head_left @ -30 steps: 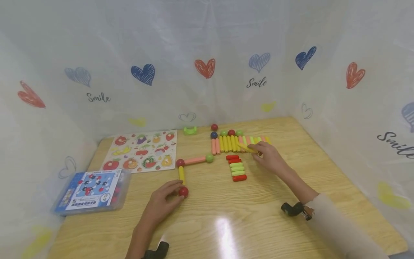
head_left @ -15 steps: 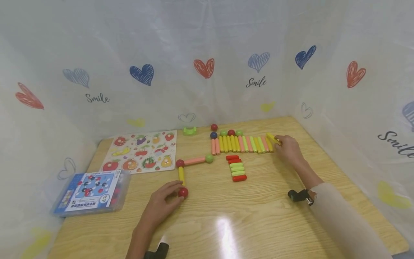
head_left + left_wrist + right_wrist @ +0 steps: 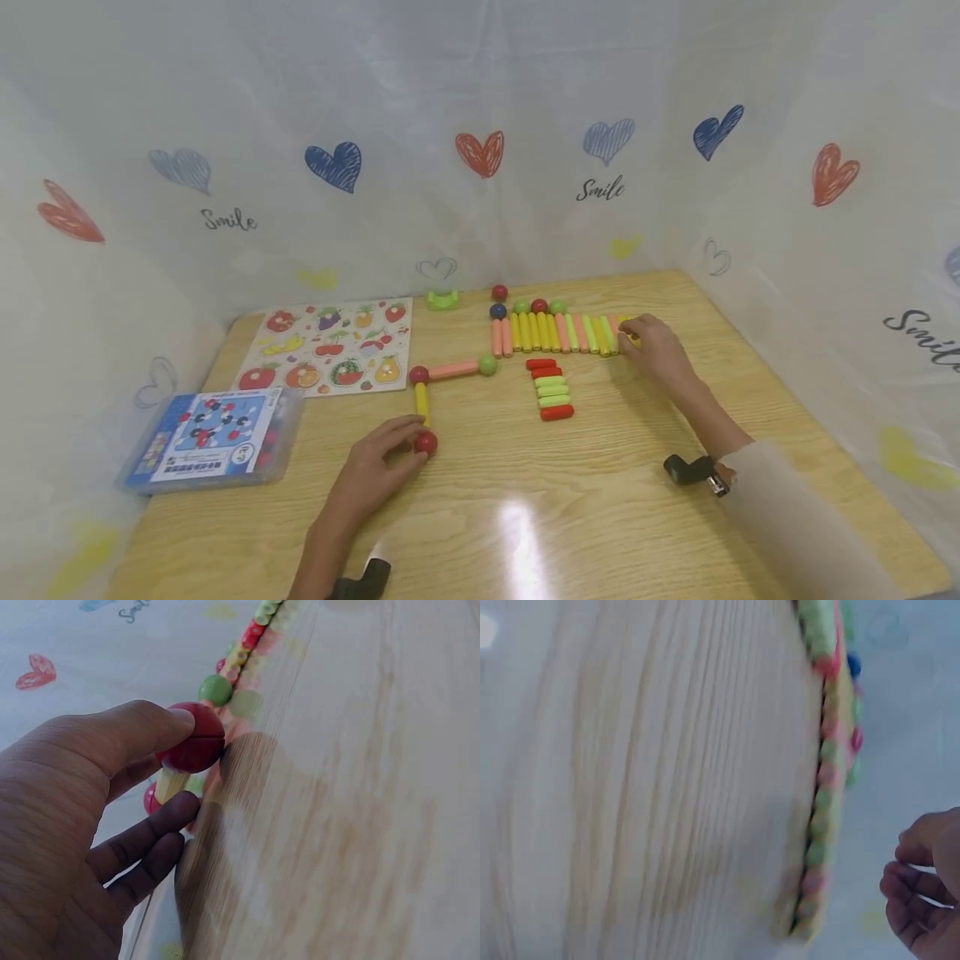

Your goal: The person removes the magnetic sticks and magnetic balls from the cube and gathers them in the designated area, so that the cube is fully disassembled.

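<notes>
My left hand (image 3: 378, 467) pinches a red ball (image 3: 426, 443) between thumb and index finger. From that ball a yellow stick (image 3: 422, 404) runs to a dark red ball (image 3: 419, 376). A pink stick (image 3: 453, 369) links the dark red ball to a green ball (image 3: 487, 364). At the right end of a row of sticks (image 3: 555, 333) is my right hand (image 3: 656, 354), its fingers partly covering a yellow stick (image 3: 634, 340). In the right wrist view the right hand (image 3: 930, 885) has bent fingers with nothing visible between them, apart from the row.
Short red and green sticks (image 3: 553, 390) lie below the row. Behind it sit several balls, including a blue ball (image 3: 498, 311). A fruit board (image 3: 360, 342), a light green piece (image 3: 442, 301) and a plastic case (image 3: 213, 437) occupy the left side of the table (image 3: 600, 500).
My right hand has carried a yellow stick rightward to the row's end, and the stick now lies there beside the others. The left hand has stayed at the red ball.
</notes>
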Demonstrator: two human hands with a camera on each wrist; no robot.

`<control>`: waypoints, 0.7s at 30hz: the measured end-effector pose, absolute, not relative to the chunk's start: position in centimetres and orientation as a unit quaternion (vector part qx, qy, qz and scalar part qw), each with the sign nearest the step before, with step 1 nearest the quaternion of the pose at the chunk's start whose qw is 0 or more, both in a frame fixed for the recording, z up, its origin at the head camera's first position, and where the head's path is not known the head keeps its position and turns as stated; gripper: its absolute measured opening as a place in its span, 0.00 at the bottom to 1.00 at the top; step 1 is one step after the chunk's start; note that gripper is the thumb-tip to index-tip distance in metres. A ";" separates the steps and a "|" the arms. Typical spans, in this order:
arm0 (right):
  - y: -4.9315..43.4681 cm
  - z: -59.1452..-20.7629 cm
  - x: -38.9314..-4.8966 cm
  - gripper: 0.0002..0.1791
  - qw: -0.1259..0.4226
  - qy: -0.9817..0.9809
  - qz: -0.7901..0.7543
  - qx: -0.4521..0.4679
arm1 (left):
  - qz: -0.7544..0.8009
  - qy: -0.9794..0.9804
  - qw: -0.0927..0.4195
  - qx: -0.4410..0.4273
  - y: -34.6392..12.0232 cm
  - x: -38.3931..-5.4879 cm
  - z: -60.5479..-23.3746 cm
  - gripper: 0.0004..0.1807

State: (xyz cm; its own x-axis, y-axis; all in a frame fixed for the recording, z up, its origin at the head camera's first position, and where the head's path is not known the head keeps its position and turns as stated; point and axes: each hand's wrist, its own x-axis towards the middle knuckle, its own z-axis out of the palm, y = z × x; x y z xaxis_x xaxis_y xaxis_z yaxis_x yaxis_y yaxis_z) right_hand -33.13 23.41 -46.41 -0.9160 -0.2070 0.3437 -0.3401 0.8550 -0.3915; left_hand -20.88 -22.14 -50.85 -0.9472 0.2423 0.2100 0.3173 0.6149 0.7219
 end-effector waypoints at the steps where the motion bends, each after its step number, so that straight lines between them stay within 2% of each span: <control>1: 22.2 -46.2 -32.9 0.11 0.159 -0.946 0.224 0.174 | -0.410 -0.898 0.045 -0.154 -22.1 -20.9 -50.8 0.21; 5: 17.0 -45.9 -32.2 0.11 0.164 -0.919 0.207 0.292 | -0.412 -0.898 0.041 -0.150 -22.1 -20.8 -50.9 0.21; 9: 11.9 -46.2 -32.1 0.16 0.121 -0.909 0.194 0.350 | -0.414 -0.897 0.044 -0.149 -22.3 -20.9 -51.0 0.21; 16: 6.4 -47.2 -33.4 0.23 0.017 -0.932 0.160 0.324 | -0.436 -0.884 0.047 -0.160 -22.3 -21.0 -51.5 0.19; 18: 5.5 -47.5 -33.7 0.22 0.010 -0.936 0.150 0.318 | -0.437 -0.884 0.045 -0.158 -22.2 -21.0 -51.5 0.18; 21: 4.7 -48.0 -34.1 0.16 0.025 -0.933 0.155 0.323 | -0.433 -0.886 0.046 -0.158 -22.2 -21.1 -51.3 0.18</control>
